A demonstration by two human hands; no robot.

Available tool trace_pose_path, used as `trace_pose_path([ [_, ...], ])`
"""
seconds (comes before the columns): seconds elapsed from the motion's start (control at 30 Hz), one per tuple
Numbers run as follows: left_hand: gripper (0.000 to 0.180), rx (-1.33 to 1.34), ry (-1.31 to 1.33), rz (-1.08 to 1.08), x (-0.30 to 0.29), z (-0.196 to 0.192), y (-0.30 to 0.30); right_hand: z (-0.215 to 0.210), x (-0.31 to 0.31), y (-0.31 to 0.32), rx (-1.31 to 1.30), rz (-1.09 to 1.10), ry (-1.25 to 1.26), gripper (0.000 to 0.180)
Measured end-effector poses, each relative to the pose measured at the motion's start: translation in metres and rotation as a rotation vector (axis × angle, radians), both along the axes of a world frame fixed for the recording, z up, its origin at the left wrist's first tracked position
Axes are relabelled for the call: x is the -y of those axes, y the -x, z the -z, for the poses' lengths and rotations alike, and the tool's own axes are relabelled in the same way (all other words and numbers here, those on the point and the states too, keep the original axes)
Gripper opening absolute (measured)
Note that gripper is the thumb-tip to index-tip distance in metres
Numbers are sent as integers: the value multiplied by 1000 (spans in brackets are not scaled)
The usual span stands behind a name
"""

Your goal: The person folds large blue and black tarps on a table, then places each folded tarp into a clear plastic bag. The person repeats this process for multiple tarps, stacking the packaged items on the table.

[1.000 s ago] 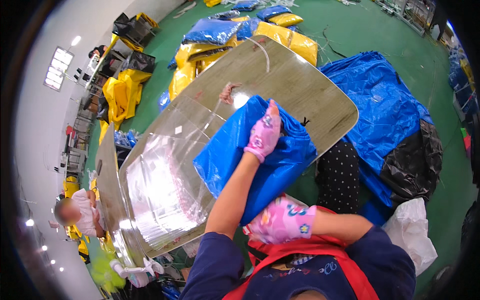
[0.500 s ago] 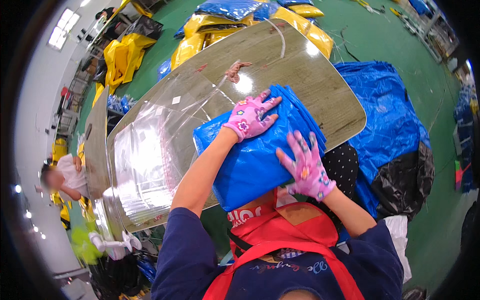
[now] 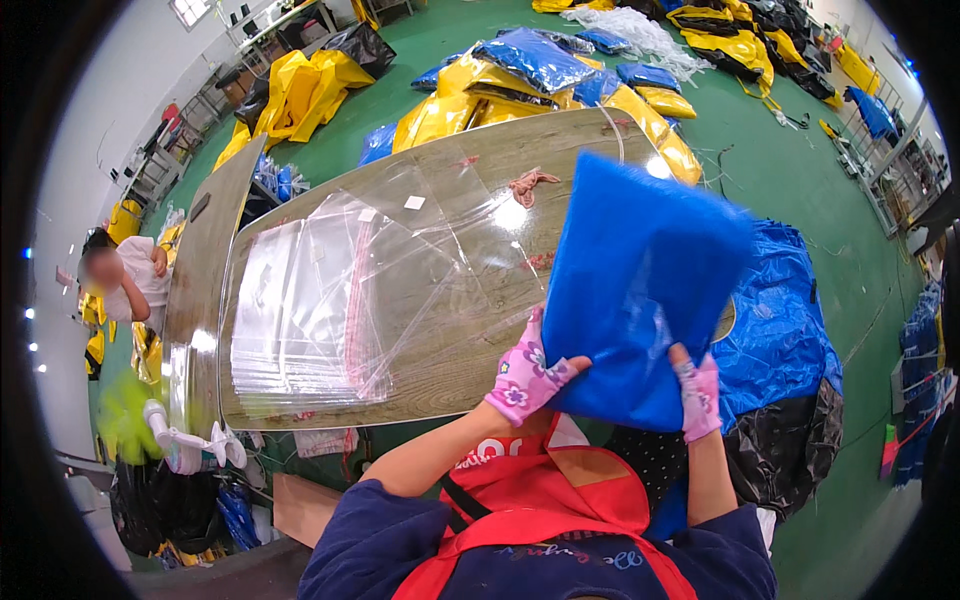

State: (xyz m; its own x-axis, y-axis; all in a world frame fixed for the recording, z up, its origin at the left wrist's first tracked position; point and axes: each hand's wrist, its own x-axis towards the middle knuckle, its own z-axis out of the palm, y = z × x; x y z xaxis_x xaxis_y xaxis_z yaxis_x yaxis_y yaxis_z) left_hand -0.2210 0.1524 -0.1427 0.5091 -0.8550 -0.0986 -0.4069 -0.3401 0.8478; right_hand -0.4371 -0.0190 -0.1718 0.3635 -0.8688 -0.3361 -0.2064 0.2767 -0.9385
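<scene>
A folded blue plastic sheet (image 3: 640, 280), smooth and roughly rectangular, is held up over the right part of the table, its far edge blurred by motion. My left hand (image 3: 530, 375), in a pink flowered fingerless glove, grips its near left edge, thumb on top and the other fingers partly hidden beneath. At the near right edge, my right hand (image 3: 697, 393) in a matching glove grips it the same way. Clear plastic bags (image 3: 305, 310) lie in a flat overlapping stack to the left of the sheet.
The wood-patterned table (image 3: 450, 395) also bears a small brown tangled bundle (image 3: 530, 187). Packed yellow and blue parcels (image 3: 500, 85) are heaped beyond it. Loose blue sheeting (image 3: 785, 330) lies right. A person (image 3: 130, 275) sits at far left, near a green-bladed fan (image 3: 125, 415).
Both hands have gone from pressing flat on the folded blue sheet to gripping its near edge. The sheet has been lifted off the table and turned, moving right; my view has shifted too.
</scene>
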Motion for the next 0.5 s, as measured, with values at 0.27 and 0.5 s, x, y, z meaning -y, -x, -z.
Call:
trace_pose_path([
  [0.27, 33, 749, 92, -28, 109, 56, -162, -27, -46, 8, 257, -67, -317, 67],
  [0.5, 22, 194, 165, 68, 156, 71, -249, -23, -52, 34, 179, -28, -329, 60],
])
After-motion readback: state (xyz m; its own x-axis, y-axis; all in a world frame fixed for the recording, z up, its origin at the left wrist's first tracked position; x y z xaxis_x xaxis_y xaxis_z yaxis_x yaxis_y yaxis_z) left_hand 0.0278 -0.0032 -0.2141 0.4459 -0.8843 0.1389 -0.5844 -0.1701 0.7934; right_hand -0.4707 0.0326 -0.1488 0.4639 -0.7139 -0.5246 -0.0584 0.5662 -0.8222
